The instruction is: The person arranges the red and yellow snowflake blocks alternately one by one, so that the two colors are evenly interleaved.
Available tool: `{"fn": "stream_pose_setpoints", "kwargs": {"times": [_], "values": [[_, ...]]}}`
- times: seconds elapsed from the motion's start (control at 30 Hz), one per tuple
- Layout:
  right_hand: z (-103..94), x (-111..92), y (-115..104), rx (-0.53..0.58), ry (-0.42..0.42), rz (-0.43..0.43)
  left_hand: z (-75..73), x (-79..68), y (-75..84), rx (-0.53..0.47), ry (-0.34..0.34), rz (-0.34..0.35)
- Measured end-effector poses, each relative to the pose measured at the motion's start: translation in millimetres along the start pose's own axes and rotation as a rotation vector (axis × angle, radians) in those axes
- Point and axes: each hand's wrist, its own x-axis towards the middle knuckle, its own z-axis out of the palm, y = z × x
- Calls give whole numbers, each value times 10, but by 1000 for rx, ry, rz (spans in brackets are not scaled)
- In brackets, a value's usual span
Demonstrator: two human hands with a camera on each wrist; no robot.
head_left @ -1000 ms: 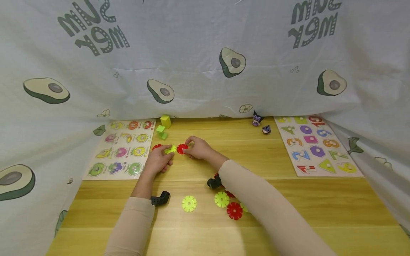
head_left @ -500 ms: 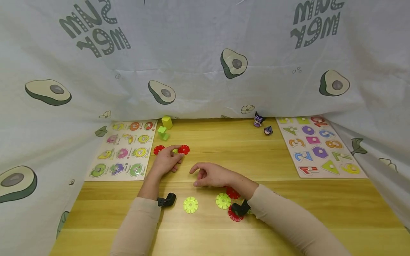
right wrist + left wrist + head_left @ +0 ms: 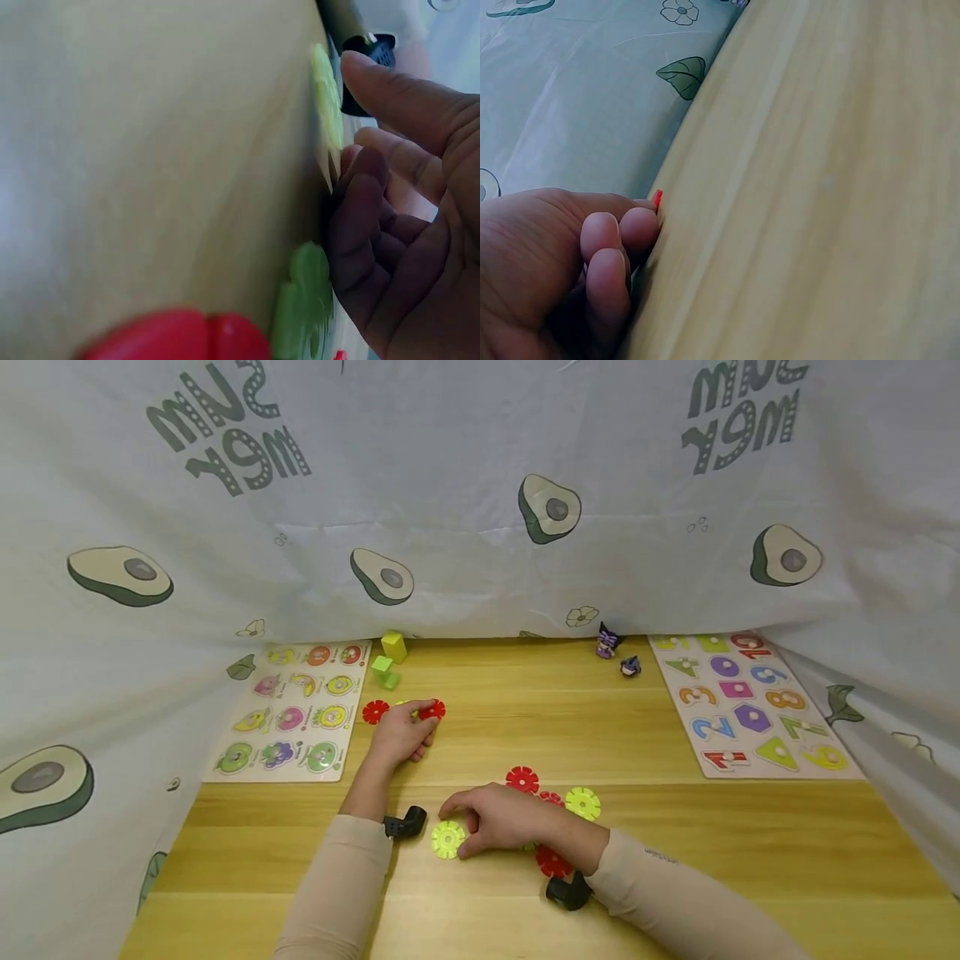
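Observation:
My left hand (image 3: 399,737) pinches a red notched plastic disc (image 3: 437,709) at the far end of the table; only a red sliver (image 3: 658,199) shows past the fingertips in the left wrist view. A yellow-green disc (image 3: 401,702) is mostly hidden behind that hand, and another red disc (image 3: 376,712) lies to its left, in a row. Nearer the front, my right hand (image 3: 498,818) hovers with thumb and forefinger spread at the edge of a yellow-green disc (image 3: 447,840) lying flat. Seen from the right wrist, the thumb is beside this disc (image 3: 328,97).
Several discs lie around the right forearm, among them a red disc (image 3: 522,779) and a yellow-green disc (image 3: 582,804). Puzzle boards with fruits (image 3: 288,718) and numbers (image 3: 750,710) stand left and right. Green blocks (image 3: 385,672) and a purple figurine (image 3: 607,642) sit by the curtain.
My right hand has left the far red disc and come back toward the front, down to the single yellow-green disc. The left hand has shifted slightly right onto the red disc.

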Motion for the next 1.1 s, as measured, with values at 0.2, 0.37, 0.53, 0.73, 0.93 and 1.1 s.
{"fn": "stream_pose_setpoints", "kwargs": {"times": [0.2, 0.37, 0.53, 0.73, 0.93, 1.1], "values": [[39, 25, -77, -200, 11, -37, -6, 5, -9, 15, 10, -1], [40, 20, -135, -211, 13, 1, -7, 17, -15, 19, 9, -14], [32, 5, -160, -152, 23, 28, 0, 19, -13, 21, 3, -25], [-14, -28, -120, 16, 21, 45, -7, 15, -17, 7, -9, -17], [-208, 36, -48, 260, 129, 100, -20, 26, -44, -21, -18, -15], [-452, 190, 41, 273, 304, 180, -13, 35, -45, -22, -15, -12]]}}
